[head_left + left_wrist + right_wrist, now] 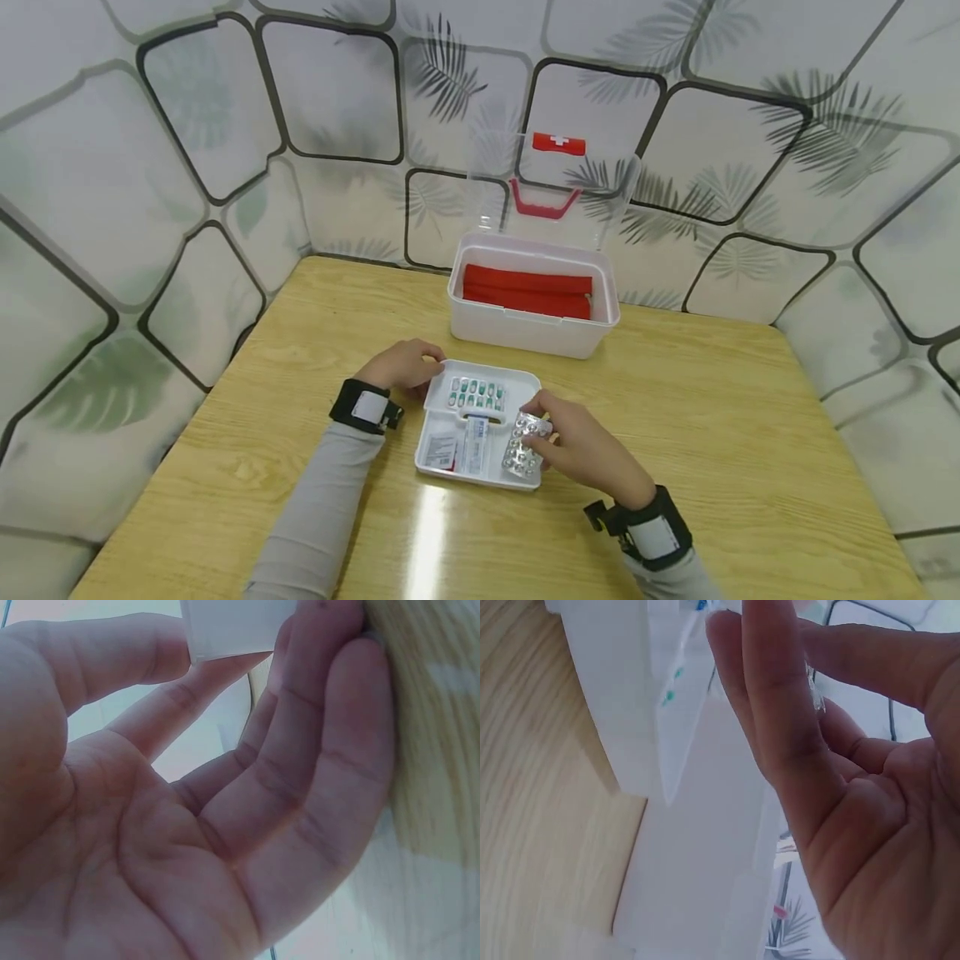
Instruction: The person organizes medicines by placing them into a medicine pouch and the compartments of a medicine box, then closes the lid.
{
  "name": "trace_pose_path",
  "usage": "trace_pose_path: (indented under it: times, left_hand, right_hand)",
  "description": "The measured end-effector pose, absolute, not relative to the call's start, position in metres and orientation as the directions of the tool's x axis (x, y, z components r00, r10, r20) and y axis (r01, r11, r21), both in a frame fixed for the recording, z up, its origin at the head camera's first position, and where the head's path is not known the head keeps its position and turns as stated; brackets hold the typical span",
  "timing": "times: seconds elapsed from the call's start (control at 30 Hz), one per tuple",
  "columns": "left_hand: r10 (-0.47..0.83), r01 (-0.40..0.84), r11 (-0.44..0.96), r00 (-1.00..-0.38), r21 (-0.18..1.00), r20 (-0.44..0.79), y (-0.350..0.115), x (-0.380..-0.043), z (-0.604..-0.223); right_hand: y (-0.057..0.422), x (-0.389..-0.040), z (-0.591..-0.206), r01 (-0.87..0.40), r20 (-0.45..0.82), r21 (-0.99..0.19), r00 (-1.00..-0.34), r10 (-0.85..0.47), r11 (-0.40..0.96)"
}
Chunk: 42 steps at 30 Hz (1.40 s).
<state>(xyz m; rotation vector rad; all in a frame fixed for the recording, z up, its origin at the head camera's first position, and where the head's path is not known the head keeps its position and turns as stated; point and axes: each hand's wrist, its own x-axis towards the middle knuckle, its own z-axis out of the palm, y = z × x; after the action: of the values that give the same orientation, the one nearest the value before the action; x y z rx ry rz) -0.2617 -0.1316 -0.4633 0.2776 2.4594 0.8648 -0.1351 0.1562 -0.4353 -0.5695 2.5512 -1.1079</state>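
Observation:
A white plastic tray point(521, 381) with compartments and a middle handle lies on the table. My left hand point(405, 367) pinches its upper left corner between thumb and fingers; the white corner point(236, 630) shows in the left wrist view. My right hand point(581, 442) holds a silver blister pack point(517, 457) by its upper right edge, over the tray's right compartment. In the right wrist view, fingers mostly hide this pack. A blister of green-and-white capsules point(477, 392) lies in the tray's upper part. Below it are a long printed sachet point(476, 448) and a small printed packet point(441, 451).
Behind the tray stands a white box point(517, 331) holding folded red fabric point(525, 283). Its clear lid is raised, with a red handle point(545, 211) and a red cross label point(558, 144). Patterned fabric walls point(337, 100) rise around the wooden table point(720, 417).

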Motion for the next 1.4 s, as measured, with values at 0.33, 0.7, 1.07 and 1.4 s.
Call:
trace_pose_path:
  times: [0.33, 0.7, 1.07, 1.4]
  left_hand:
    - [0.364, 0.046, 0.78, -0.845, 0.625, -0.391, -0.124, -0.261, -0.461]
    - [0.359, 0.069, 0.805, -0.848, 0.589, -0.391, -0.122, -0.263, -0.463]
    - [0.38, 0.091, 0.792, -0.848, 0.604, -0.37, -0.126, -0.26, -0.461]
    - [0.385, 0.103, 0.795, -0.847, 0.598, -0.367, -0.13, -0.262, -0.461]
  right_hand:
    - [0.146, -0.14, -0.451, -0.392, -0.021, -0.589, -0.866, -0.499, 0.707]
    - [0.14, -0.141, -0.457, -0.361, -0.011, -0.473, -0.91, -0.415, 0.803]
    - [0.137, -0.141, -0.459, -0.384, -0.008, -0.428, -0.904, -0.428, 0.818]
    - [0.131, -0.146, -0.462, -0.349, -0.051, -0.416, -0.913, -0.405, 0.84]
